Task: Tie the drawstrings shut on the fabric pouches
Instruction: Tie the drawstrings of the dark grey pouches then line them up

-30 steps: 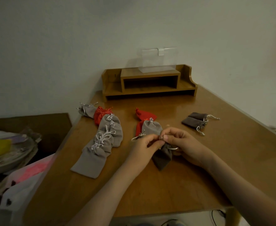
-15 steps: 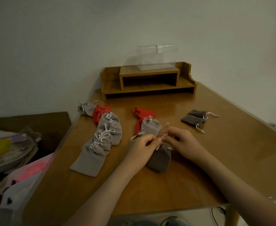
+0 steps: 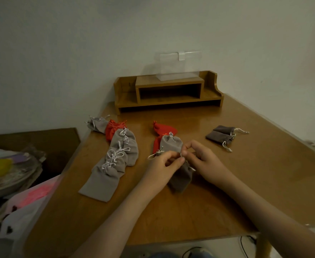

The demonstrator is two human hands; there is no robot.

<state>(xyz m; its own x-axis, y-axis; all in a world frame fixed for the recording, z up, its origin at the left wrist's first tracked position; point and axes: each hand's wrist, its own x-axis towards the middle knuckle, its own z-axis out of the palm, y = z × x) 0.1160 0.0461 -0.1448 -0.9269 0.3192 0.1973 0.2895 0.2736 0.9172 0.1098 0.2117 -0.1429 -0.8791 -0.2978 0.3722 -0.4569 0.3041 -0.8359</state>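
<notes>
A dark grey pouch (image 3: 181,178) lies on the wooden table (image 3: 246,183) under my hands. My left hand (image 3: 162,168) and my right hand (image 3: 203,161) meet above its mouth, each pinching its white drawstring (image 3: 181,155). Just behind lie a light grey pouch (image 3: 171,144) and a red pouch (image 3: 164,128). To the left, a row of light grey pouches (image 3: 115,159) with knotted white cords overlaps, with a red pouch (image 3: 113,128) near its far end. At the right, dark grey pouches (image 3: 221,135) lie with loose cords.
A wooden desk shelf (image 3: 169,92) stands at the back against the wall, with a clear plastic stand (image 3: 179,66) on top. Left of the table, a pile of plastic bags and clutter (image 3: 13,179) sits lower down.
My fingers have kept working the drawstring over the dark pouch. The pouch shifted slightly on the table; the view tilted a little.
</notes>
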